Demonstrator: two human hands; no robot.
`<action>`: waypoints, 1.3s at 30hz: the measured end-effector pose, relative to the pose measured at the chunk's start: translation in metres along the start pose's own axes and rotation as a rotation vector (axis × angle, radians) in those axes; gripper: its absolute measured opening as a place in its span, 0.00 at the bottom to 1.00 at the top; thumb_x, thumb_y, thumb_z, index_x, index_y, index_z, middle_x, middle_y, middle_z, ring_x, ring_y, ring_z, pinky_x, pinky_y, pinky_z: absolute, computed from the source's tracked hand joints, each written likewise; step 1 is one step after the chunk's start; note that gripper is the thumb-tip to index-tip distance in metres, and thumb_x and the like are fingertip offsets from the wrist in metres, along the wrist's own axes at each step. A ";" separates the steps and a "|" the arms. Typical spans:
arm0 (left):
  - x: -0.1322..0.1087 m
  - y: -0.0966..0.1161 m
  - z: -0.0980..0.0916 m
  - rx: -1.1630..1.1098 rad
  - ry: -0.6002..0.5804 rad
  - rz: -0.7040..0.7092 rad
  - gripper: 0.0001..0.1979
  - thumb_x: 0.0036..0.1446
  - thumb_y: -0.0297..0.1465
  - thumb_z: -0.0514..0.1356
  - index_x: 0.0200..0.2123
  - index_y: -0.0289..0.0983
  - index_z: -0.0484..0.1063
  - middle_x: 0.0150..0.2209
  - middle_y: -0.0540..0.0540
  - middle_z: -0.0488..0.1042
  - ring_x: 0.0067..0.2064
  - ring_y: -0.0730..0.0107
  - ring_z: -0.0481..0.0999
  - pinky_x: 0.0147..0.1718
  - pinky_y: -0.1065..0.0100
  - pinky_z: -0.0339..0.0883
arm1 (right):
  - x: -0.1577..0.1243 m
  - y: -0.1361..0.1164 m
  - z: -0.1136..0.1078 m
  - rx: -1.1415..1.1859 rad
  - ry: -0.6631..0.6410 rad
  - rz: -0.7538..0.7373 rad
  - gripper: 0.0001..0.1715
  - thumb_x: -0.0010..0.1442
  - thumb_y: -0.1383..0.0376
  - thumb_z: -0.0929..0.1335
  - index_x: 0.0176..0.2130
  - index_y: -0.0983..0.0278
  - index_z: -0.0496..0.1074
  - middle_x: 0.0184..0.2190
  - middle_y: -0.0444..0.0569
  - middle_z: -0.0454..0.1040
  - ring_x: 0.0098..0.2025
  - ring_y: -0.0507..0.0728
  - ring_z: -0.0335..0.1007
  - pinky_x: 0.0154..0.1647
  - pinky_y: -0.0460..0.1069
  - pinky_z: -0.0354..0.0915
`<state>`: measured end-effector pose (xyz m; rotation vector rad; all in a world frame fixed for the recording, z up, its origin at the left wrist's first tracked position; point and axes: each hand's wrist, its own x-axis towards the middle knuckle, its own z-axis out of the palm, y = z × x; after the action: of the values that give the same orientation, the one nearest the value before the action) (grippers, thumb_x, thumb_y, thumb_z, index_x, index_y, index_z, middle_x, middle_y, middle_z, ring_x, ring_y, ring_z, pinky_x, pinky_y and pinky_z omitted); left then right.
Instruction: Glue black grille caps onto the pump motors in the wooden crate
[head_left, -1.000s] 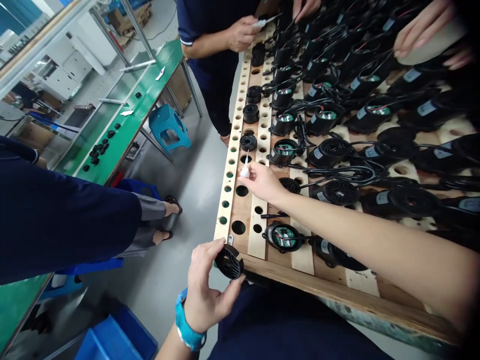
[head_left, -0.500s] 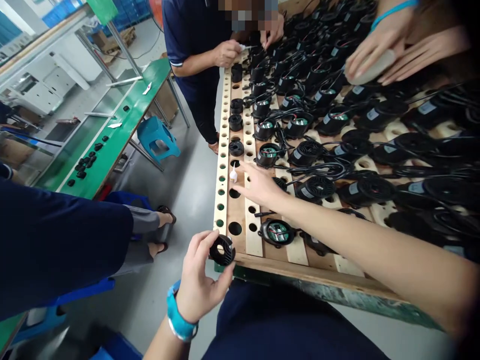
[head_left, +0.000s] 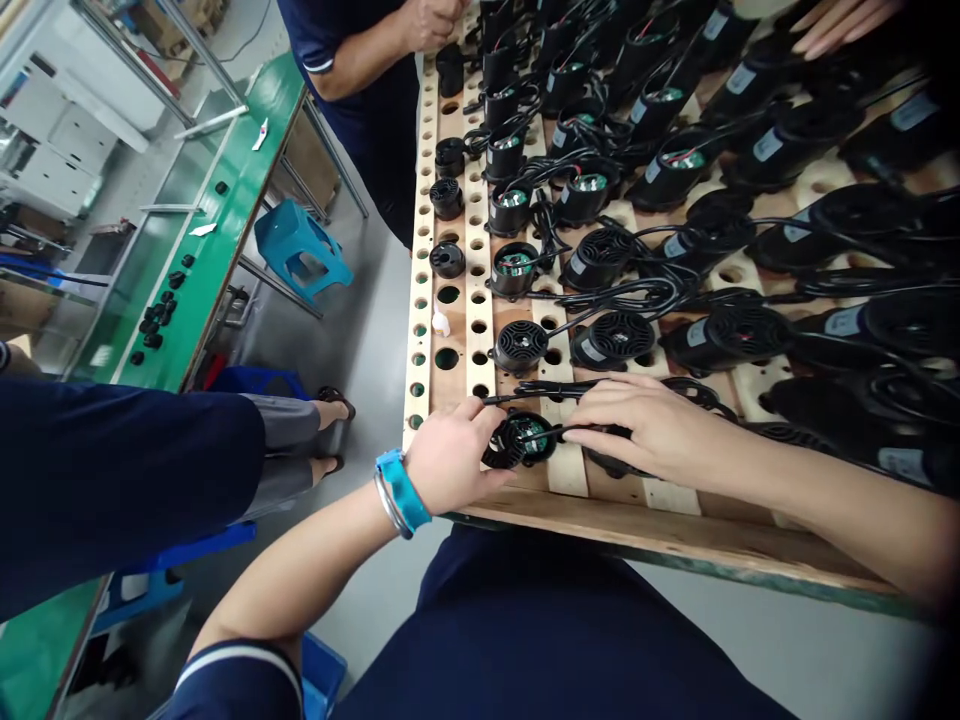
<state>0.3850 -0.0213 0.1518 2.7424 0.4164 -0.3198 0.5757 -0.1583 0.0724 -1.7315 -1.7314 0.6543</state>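
My left hand [head_left: 459, 450] grips a round black slotted cap [head_left: 504, 446] by its edge, tilted beside an open black housing [head_left: 537, 437] at the near corner of the wooden rack. A green circuit board shows inside that housing. With fingers pinched, my right hand [head_left: 626, 420] holds a black cable [head_left: 559, 432] just right of the housing. A small white nozzle-like piece [head_left: 441, 322] stands on the rack's left strip, apart from both hands. Closed black housings [head_left: 521, 343] with slotted tops sit just beyond.
The wooden rack [head_left: 480, 378] carries many black housings and looped cables. Co-workers' hands [head_left: 433, 22] are at its far side and upper right. On the left, a green bench [head_left: 259, 95] holds small black parts; a blue stool [head_left: 300, 250] stands beside it.
My left hand has brought the cap rightward to the open housing. My right hand has left the white piece, drawn back and taken hold of the cable. The view has shifted.
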 end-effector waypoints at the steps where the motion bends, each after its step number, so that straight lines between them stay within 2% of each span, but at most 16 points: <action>1: 0.001 0.002 0.001 -0.002 -0.015 -0.017 0.28 0.46 0.40 0.67 0.49 0.35 0.67 0.42 0.42 0.72 0.40 0.57 0.75 0.36 0.58 0.73 | 0.002 -0.001 -0.002 0.022 -0.019 0.004 0.24 0.63 0.51 0.59 0.26 0.58 0.73 0.26 0.46 0.73 0.32 0.57 0.70 0.52 0.63 0.58; 4: 0.004 0.009 0.002 0.003 -0.050 -0.064 0.26 0.48 0.40 0.65 0.49 0.36 0.67 0.43 0.43 0.71 0.40 0.58 0.76 0.34 0.61 0.73 | 0.003 0.002 -0.001 0.033 -0.030 0.012 0.26 0.63 0.50 0.58 0.24 0.59 0.73 0.22 0.47 0.70 0.29 0.57 0.67 0.46 0.61 0.60; 7: 0.007 0.015 0.003 0.065 -0.057 -0.075 0.23 0.49 0.41 0.65 0.45 0.36 0.68 0.41 0.44 0.71 0.39 0.58 0.75 0.32 0.61 0.72 | 0.002 0.006 0.005 0.015 0.017 0.018 0.27 0.63 0.50 0.58 0.24 0.60 0.72 0.21 0.47 0.69 0.28 0.57 0.66 0.37 0.57 0.61; 10: 0.009 0.018 0.006 0.135 -0.051 -0.058 0.21 0.50 0.43 0.64 0.43 0.36 0.67 0.40 0.44 0.71 0.39 0.58 0.75 0.31 0.62 0.71 | 0.000 0.007 0.009 -0.002 0.050 0.016 0.27 0.64 0.51 0.58 0.23 0.61 0.69 0.21 0.47 0.69 0.28 0.57 0.65 0.34 0.54 0.59; 15: 0.013 0.022 0.007 0.187 -0.064 -0.041 0.21 0.51 0.44 0.63 0.42 0.36 0.66 0.39 0.45 0.70 0.39 0.59 0.74 0.34 0.61 0.71 | -0.001 0.004 0.008 -0.042 0.026 0.013 0.25 0.65 0.55 0.58 0.24 0.63 0.70 0.22 0.48 0.71 0.30 0.57 0.66 0.35 0.54 0.59; 18: 0.015 0.024 0.007 0.205 -0.071 -0.025 0.20 0.52 0.42 0.62 0.45 0.37 0.66 0.41 0.45 0.70 0.40 0.59 0.73 0.35 0.61 0.71 | -0.001 0.003 0.009 -0.055 0.047 0.016 0.25 0.65 0.55 0.58 0.24 0.64 0.69 0.21 0.47 0.70 0.29 0.56 0.66 0.34 0.53 0.59; 25: 0.020 0.022 0.013 0.184 0.005 0.058 0.26 0.51 0.38 0.64 0.52 0.36 0.64 0.44 0.45 0.71 0.45 0.58 0.70 0.41 0.60 0.69 | 0.000 0.002 0.011 -0.095 0.078 0.010 0.22 0.65 0.58 0.60 0.23 0.64 0.69 0.21 0.46 0.70 0.28 0.55 0.65 0.34 0.52 0.58; 30: 0.026 0.020 0.012 0.164 -0.024 0.076 0.24 0.52 0.38 0.64 0.50 0.37 0.66 0.43 0.45 0.71 0.44 0.60 0.70 0.41 0.61 0.70 | -0.001 0.002 0.011 -0.109 0.088 0.012 0.21 0.64 0.60 0.61 0.23 0.64 0.68 0.21 0.46 0.70 0.28 0.54 0.65 0.35 0.51 0.57; 35: 0.031 0.025 0.006 0.234 -0.115 0.019 0.22 0.48 0.40 0.67 0.44 0.36 0.69 0.41 0.43 0.70 0.43 0.58 0.70 0.38 0.60 0.71 | 0.001 0.000 0.008 -0.109 0.062 0.020 0.20 0.63 0.61 0.62 0.22 0.64 0.69 0.21 0.46 0.71 0.27 0.54 0.65 0.35 0.51 0.58; 39: 0.034 0.030 0.000 0.301 -0.132 0.015 0.21 0.47 0.40 0.67 0.42 0.36 0.70 0.41 0.44 0.69 0.43 0.58 0.71 0.37 0.61 0.72 | 0.002 -0.002 0.006 -0.107 0.055 0.042 0.19 0.63 0.62 0.63 0.23 0.64 0.71 0.22 0.45 0.72 0.28 0.54 0.66 0.36 0.51 0.58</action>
<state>0.4267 -0.0394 0.1514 2.9894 0.3362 -0.5998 0.5703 -0.1559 0.0703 -1.8463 -1.7244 0.5354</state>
